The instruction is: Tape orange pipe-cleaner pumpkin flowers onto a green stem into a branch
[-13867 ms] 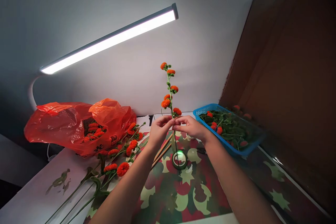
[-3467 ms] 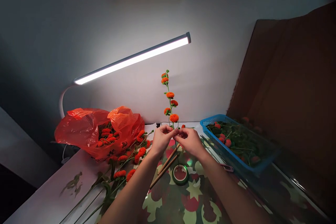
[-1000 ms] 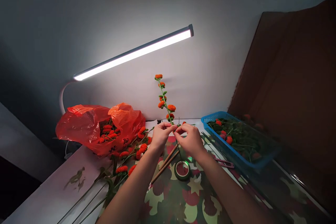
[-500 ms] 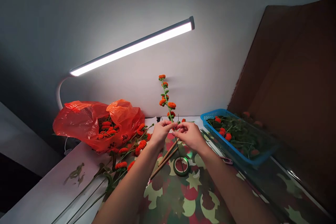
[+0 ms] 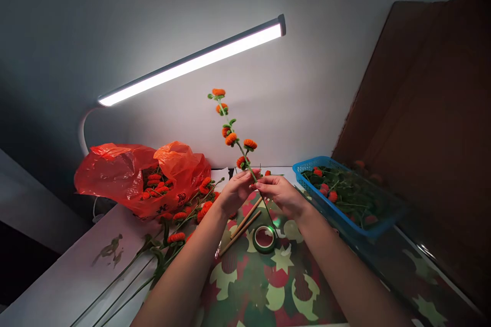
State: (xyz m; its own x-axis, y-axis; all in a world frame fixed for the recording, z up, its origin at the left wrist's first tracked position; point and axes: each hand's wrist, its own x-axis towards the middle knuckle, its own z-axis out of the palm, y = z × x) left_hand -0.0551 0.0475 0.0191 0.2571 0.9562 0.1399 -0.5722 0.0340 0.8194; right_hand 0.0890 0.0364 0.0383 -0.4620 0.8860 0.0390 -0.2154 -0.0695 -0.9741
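Both my hands meet above the patterned table mat and pinch one long flower stem [image 5: 231,138]. The stem carries several small orange blossoms and leans up to the left. My left hand [image 5: 235,193] grips it from the left with closed fingers. My right hand [image 5: 279,193] pinches the stem just beside it, together with a small orange bud [image 5: 267,173] on its own wire. A thin dark wire runs from my fingers down to a roll of green tape [image 5: 264,239] lying flat on the mat.
A red plastic bag [image 5: 132,179] of orange blossoms sits at the left, with finished stems [image 5: 172,230] lying in front of it. Two wooden sticks [image 5: 241,225] lie by the tape. A blue basket [image 5: 345,199] of buds and leaves stands at the right. A lit desk lamp [image 5: 192,61] hangs overhead.
The stem's top has tipped from nearly upright to leaning left. My hands stay together at the same spot on the stem.
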